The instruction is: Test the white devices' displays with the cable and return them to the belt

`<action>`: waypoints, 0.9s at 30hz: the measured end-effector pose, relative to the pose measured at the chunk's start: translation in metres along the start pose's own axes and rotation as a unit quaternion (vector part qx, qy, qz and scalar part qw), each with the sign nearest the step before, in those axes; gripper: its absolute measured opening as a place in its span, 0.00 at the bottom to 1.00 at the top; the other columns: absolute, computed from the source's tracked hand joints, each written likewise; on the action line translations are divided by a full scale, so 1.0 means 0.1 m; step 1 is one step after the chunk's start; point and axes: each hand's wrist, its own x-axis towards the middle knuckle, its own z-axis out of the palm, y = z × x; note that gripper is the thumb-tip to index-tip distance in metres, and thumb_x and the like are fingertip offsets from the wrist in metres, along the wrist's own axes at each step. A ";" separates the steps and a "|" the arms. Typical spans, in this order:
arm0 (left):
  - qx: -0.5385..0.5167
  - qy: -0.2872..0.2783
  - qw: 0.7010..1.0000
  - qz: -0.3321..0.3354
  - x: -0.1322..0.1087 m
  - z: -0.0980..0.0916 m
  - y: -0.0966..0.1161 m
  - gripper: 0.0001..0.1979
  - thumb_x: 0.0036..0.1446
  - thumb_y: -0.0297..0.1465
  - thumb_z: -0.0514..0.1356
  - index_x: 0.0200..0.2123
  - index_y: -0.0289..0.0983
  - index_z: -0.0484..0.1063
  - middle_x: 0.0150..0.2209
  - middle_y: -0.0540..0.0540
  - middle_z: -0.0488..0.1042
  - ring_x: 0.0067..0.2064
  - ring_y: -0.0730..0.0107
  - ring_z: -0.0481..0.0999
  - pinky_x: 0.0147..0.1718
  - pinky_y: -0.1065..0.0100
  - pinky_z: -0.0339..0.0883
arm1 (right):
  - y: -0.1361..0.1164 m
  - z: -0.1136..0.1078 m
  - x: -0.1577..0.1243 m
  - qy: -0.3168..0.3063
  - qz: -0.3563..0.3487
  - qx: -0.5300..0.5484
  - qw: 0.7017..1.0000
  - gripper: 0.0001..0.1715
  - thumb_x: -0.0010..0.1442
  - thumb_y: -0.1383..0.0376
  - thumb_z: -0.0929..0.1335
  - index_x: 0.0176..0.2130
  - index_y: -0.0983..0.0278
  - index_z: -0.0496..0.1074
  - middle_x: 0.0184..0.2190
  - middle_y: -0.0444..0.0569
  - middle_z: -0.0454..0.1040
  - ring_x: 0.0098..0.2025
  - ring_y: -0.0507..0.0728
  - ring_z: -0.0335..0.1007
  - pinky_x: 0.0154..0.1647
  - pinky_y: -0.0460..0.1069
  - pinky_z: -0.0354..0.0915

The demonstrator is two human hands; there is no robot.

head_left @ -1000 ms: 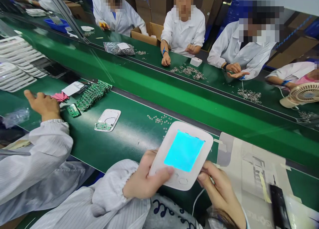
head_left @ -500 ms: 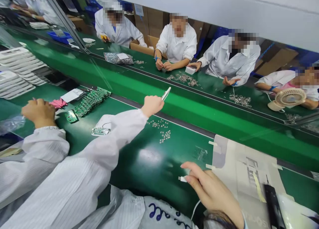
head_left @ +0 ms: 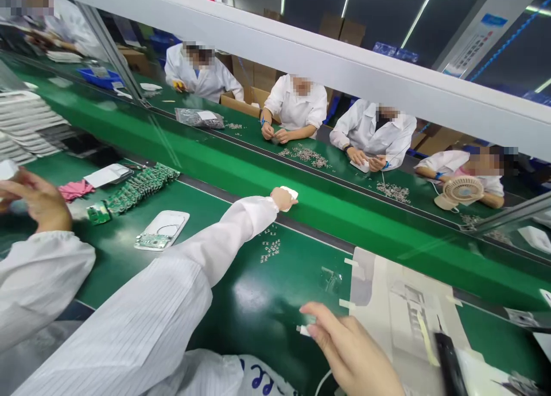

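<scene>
My left arm stretches forward over the green conveyor belt [head_left: 344,224]. At its end, my left hand [head_left: 282,200] is closed on a flat white plastic case [head_left: 290,191], low over or on the belt; which of the two I cannot tell. My right hand [head_left: 350,344], at the lower right, pinches a white USB plug [head_left: 303,330] by its body, with the metal tip pointing left. A white cable [head_left: 322,383] runs down out of view. Small metal parts [head_left: 270,250] lie below my left forearm. An open white shell [head_left: 175,218] with a circuit board [head_left: 152,241] lies left of it.
A co-worker's hand [head_left: 47,204] is at far left, near a row of green circuit boards [head_left: 142,186]. A black pen-shaped tool [head_left: 450,361] and a taped sheet [head_left: 379,304] lie right. Co-workers sit across the belt, near a fan [head_left: 462,190]. White shells [head_left: 26,120] are stacked left.
My left hand has lowered the white case from an edge-on, raised pose to flatter over the belt. My right hand still pinches the plug. The view has tilted up; the co-worker's left-side hand has lifted something white.
</scene>
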 end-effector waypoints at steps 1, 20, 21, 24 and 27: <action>0.006 0.007 1.000 -0.006 0.02 -0.01 -0.06 0.15 0.63 0.36 0.58 0.49 0.33 0.69 0.48 0.41 0.71 0.47 0.60 0.73 0.46 0.53 0.70 | 0.00 0.01 -0.01 -0.011 -0.010 -0.009 1.000 0.17 0.67 0.66 0.56 0.53 0.54 0.62 0.29 0.43 0.78 0.29 0.57 0.75 0.28 0.47 0.68; 0.043 0.098 0.987 0.119 -0.18 0.73 -0.12 0.21 0.65 0.40 0.50 0.58 0.41 0.66 0.60 0.39 0.65 0.64 0.45 0.53 0.58 0.30 0.25 | -0.02 0.06 -0.05 -0.019 -0.090 -0.075 0.993 0.14 0.60 0.72 0.64 0.46 0.61 0.63 0.23 0.41 0.77 0.21 0.55 0.73 0.18 0.48 0.51; 0.047 0.097 0.986 0.125 -0.17 0.72 -0.10 0.19 0.66 0.36 0.50 0.57 0.40 0.67 0.58 0.39 0.67 0.63 0.48 0.56 0.59 0.31 0.26 | -0.02 0.07 -0.05 -0.016 -0.091 -0.077 0.993 0.14 0.60 0.72 0.64 0.46 0.61 0.63 0.23 0.40 0.76 0.21 0.54 0.73 0.18 0.49 0.50; 0.059 0.075 0.985 0.147 -0.12 0.66 -0.08 0.16 0.65 0.29 0.52 0.54 0.39 0.69 0.52 0.41 0.71 0.59 0.53 0.63 0.60 0.36 0.35 | -0.01 0.07 -0.05 -0.009 -0.091 -0.078 0.993 0.15 0.59 0.72 0.65 0.45 0.60 0.63 0.23 0.39 0.77 0.21 0.54 0.73 0.18 0.49 0.49; 0.067 0.032 0.983 0.166 -0.02 0.58 -0.07 0.15 0.62 0.29 0.57 0.52 0.37 0.70 0.50 0.43 0.71 0.56 0.55 0.66 0.59 0.41 0.48 | -0.01 0.07 -0.05 -0.008 -0.090 -0.082 0.993 0.16 0.58 0.71 0.66 0.45 0.59 0.63 0.23 0.39 0.77 0.22 0.54 0.73 0.19 0.49 0.48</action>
